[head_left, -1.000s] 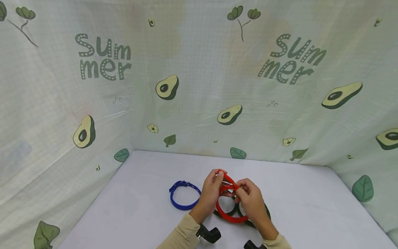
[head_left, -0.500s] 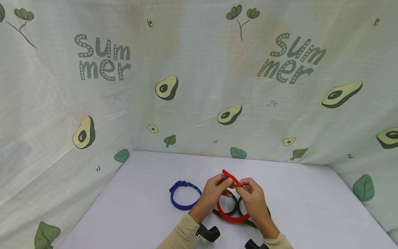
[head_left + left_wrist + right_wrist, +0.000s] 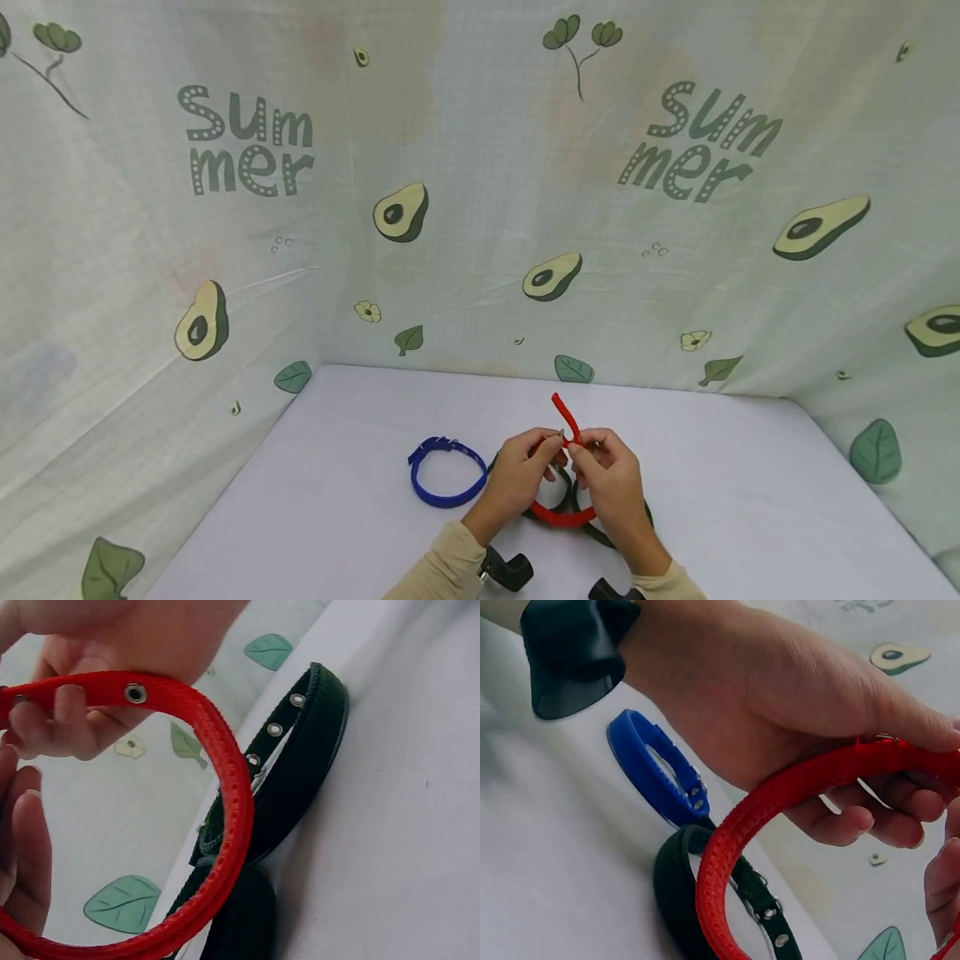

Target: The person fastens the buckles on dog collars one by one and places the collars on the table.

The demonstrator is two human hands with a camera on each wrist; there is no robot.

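A red collar (image 3: 562, 518) with metal eyelets is held up in both hands, its loop hanging below them in the head view. My left hand (image 3: 517, 471) pinches it near a small metal part. Beside it, my right hand (image 3: 611, 479) pinches the strap, thumb and fingertips close to the left fingertips. The collar's free end (image 3: 564, 410) sticks up between the hands. In the left wrist view, the eyeleted strap (image 3: 135, 693) crosses the right fingers. The right wrist view has the padded band (image 3: 739, 825) passing under the left palm. Fingers partly hide the buckle area.
A blue collar (image 3: 446, 501) lies buckled on the white table (image 3: 337, 500), left of the hands. Behind and below the red loop lie dark green collars (image 3: 307, 780) with metal eyelets. A printed cloth (image 3: 465, 150) stands behind the table.
The red strap's end has come from lying slanted by the left fingers to standing upright between the hands. Both hands have drawn closer together, the left one shifting right and slightly lower.
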